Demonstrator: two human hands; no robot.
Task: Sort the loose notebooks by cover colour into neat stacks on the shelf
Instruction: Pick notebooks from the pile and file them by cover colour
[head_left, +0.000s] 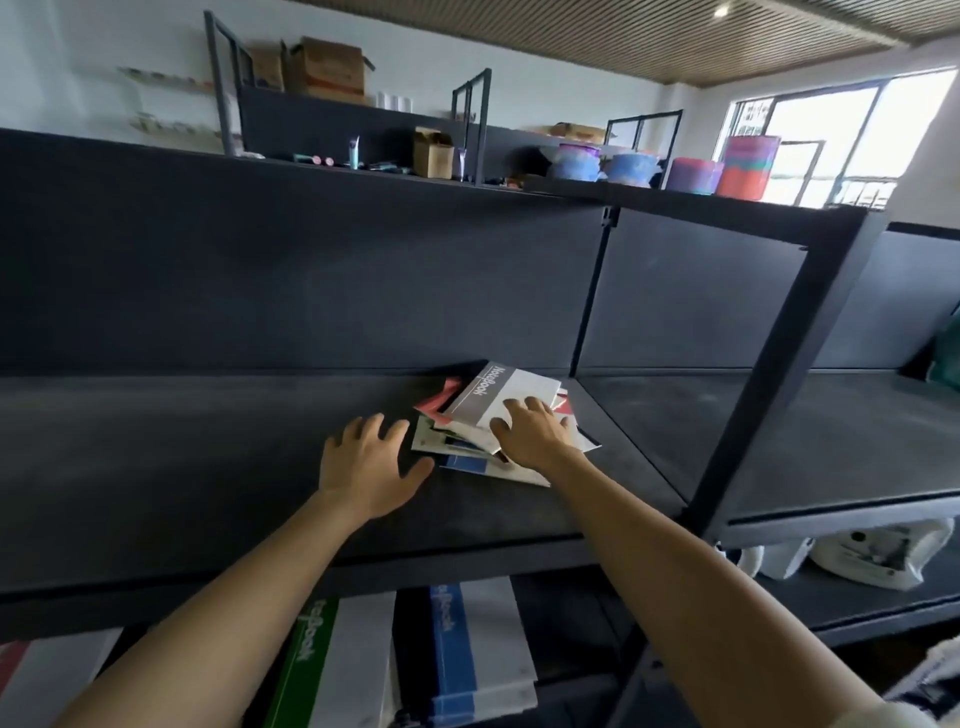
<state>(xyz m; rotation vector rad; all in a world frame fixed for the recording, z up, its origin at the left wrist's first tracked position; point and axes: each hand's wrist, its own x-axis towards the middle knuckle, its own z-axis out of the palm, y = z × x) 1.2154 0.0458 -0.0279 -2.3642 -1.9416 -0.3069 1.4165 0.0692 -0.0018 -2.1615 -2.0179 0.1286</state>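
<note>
A loose pile of notebooks lies askew on the dark shelf board, near the back panel. On top is a grey-and-white notebook with "Notebook" on its spine band; red, blue and white covers stick out beneath it. My right hand rests on the top of the pile with fingers spread and the thumb at the pile's near edge. My left hand is open, palm down over the shelf just left of the pile, its thumb close to the pile's corner.
On the shelf below lie a green-banded notebook, a blue-banded stack and a red-edged one at far left. A dark upright post stands to the right. Plastic bags sit lower right. Boxes and colourful pots line the top.
</note>
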